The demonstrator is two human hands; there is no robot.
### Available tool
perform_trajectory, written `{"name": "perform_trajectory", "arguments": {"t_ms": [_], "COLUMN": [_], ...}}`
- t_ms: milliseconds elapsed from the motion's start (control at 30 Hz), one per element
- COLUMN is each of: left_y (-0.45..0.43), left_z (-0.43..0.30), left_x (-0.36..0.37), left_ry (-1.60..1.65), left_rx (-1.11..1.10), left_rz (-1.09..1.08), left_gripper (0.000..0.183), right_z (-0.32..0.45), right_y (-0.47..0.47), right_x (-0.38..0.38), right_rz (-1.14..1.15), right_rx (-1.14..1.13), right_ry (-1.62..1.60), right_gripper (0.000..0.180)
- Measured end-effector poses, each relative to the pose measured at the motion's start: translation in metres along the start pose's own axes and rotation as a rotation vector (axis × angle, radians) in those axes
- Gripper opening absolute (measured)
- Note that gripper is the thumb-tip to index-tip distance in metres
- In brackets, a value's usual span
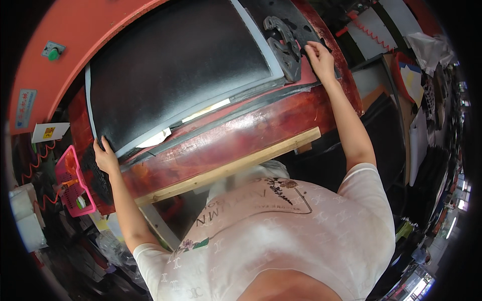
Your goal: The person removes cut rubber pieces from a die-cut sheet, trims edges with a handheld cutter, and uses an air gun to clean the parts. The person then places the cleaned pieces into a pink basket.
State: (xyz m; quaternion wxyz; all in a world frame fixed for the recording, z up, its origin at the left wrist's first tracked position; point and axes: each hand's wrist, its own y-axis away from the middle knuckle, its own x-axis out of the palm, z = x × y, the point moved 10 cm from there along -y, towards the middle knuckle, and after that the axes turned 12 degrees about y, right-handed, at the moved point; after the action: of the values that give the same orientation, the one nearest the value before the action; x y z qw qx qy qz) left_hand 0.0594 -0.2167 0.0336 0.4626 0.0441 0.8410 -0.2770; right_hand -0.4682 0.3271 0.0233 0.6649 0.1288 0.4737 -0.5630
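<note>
A large black sheet (177,71), probably leather-like material, lies before me with a pale grey border along its edges. My left hand (106,157) is at its near left corner, thumb on top and fingers at the edge. To the right of the sheet rests a dark grey shaped piece with cut-outs, possibly a cutting die (285,56). My right hand (320,60) is just right of that piece, with its fingers curled over the dark surface. Whether anything small is between those fingers cannot be seen.
An orange-red machine frame (75,49) with a green button (53,54) arches over the far left. A wooden bar (233,165) runs along the front of the red table (241,129). Left stands a pink basket (77,188); coiled red air hoses hang at both sides.
</note>
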Motion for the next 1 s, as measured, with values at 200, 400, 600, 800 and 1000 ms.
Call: {"name": "perform_trajectory", "arguments": {"t_ms": [200,400,600,800,1000], "left_y": [-0.004,-0.009,0.043,0.153,0.192], "left_z": [0.012,0.011,-0.174,-0.396,-0.485], "left_x": [0.004,-0.009,-0.016,0.059,0.116], "left_ry": [0.014,0.094,0.426,0.709,0.579], "left_rx": [-0.048,0.025,0.562,1.025,1.123], "left_rz": [0.022,0.123,0.048,0.557,0.835], "left_gripper": [0.049,0.046,0.028,0.051,0.087], "right_z": [0.027,-0.028,-0.008,0.031,0.030], "right_y": [0.009,-0.010,0.018,0.028,0.025], "right_x": [0.014,-0.028,0.024,0.041,0.059], "right_rz": [0.056,-0.035,0.274,0.285,0.343], "right_rx": [-0.242,-0.086,0.079,0.190,0.248], "right_ry": [0.129,0.388,-0.080,0.111,0.038], "right_gripper": [0.024,0.030,0.069,0.098,0.102]}}
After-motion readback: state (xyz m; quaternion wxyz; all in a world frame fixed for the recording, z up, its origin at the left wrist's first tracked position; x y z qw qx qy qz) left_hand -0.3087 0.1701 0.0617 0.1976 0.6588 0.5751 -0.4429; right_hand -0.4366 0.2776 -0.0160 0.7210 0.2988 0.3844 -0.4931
